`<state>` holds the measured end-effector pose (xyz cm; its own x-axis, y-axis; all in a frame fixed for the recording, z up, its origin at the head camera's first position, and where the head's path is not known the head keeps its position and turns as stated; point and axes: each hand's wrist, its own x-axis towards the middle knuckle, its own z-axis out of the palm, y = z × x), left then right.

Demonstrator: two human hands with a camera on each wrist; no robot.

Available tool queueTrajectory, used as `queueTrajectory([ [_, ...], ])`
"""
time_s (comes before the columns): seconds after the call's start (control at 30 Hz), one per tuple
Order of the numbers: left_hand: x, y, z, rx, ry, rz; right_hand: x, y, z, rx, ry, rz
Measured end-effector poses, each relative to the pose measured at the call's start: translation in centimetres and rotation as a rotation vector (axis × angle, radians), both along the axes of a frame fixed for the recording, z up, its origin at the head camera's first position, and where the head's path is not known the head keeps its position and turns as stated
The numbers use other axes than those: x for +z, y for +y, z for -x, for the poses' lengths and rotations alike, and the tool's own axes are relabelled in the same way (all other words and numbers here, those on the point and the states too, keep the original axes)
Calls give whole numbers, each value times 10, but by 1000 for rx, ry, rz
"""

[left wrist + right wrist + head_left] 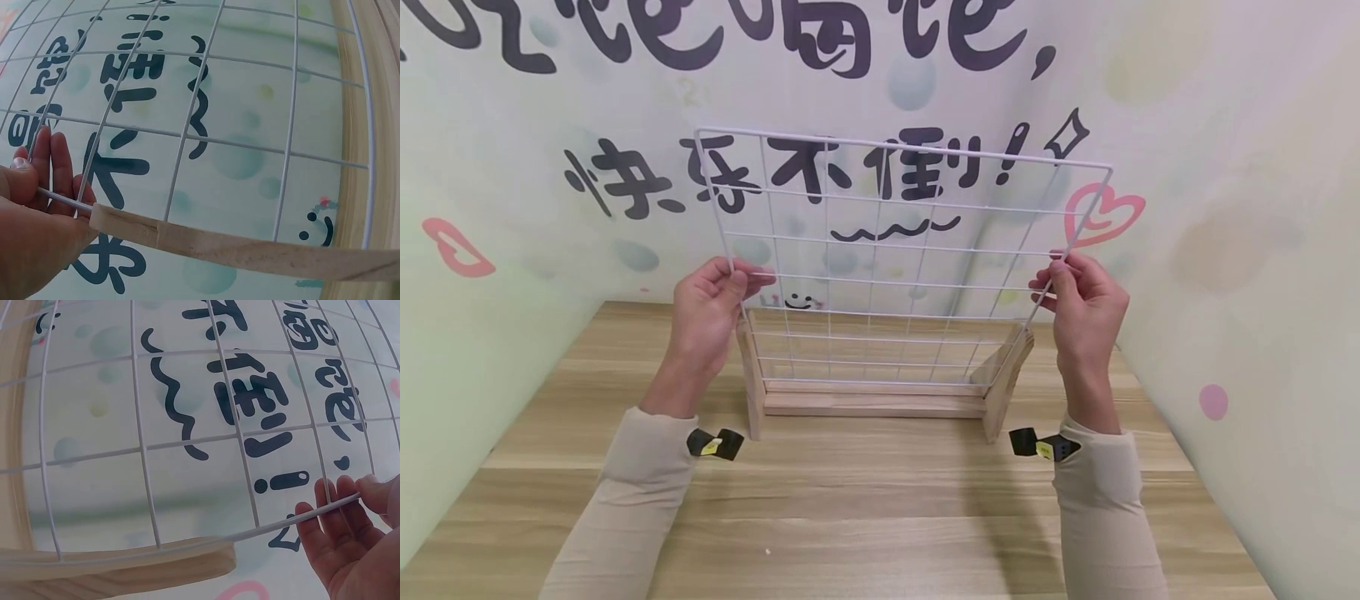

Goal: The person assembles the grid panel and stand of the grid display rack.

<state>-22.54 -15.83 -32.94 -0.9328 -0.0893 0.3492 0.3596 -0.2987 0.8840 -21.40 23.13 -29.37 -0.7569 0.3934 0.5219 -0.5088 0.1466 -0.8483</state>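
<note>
A white wire grid panel (880,144) stands upright, leaning slightly back, its lower part between the two side pieces of a pale wooden stand (872,406). My left hand (711,308) pinches the panel's left edge bar between thumb and fingers, just above the left side piece (750,375). On the opposite edge, my right hand (1086,308) grips the bar the same way, a little above the right side piece (1009,375). Both wrist views show fingertips behind the wires, with the left side piece (206,244) and the right one (156,575) running along the panel's edges.
The stand rests on a wood-grain table (865,517). Behind it rises a pale wall (647,92) with dark lettering and coloured spots, and more wall panels flank the table left and right. A black wrist camera (715,444) sits by the left cuff, another (1045,446) by the right.
</note>
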Motion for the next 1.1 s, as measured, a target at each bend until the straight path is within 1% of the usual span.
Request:
queueTrajectory([
  [0.17,-2,-2,-1,70,-21,127,-4,1,0,1,-2,-10],
  [0.3,-5,-4,-2,100,-42,232,-7,1,0,8,-11,-5],
  [0.4,-7,-4,-3,103,-38,270,-10,2,0,6,-11,-10],
  [0.7,-11,-4,-3,86,-49,224,-16,2,1,20,5,-6],
  [0.87,-13,-4,-3,99,-68,269,-18,3,0,17,-9,-16],
  [1.1,-17,-4,-3,85,-71,275,-23,3,1,13,-11,-19],
])
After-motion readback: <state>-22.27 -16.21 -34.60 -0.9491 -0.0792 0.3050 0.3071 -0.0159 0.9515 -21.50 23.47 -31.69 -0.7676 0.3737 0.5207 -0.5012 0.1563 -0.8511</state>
